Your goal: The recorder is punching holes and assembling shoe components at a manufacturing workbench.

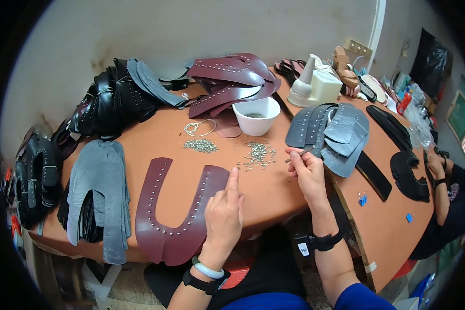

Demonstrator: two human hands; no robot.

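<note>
A burgundy U-shaped leather piece [152, 219], set with a row of silver studs along its inner edge, lies flat at the table's front. Over its right arm is my left hand [225, 217], index finger stretched out and the others curled, with nothing visible in it. The fingertip is close to a loose scatter of small metal studs [258, 154]. Right of that scatter, my right hand [307, 173] pinches thin metal tweezers [306, 151] above the table. A denser heap of studs [200, 146] lies farther left.
Behind the studs stand a white tub [256, 124] and stacked burgundy pieces [235, 77]. Grey leather pieces lie left [98, 170] and right [341, 132]. Black studded bundles [108, 98] fill the back left. A pale glue bottle [318, 85] stands behind. At far right, another person's arm [442, 196] reaches in.
</note>
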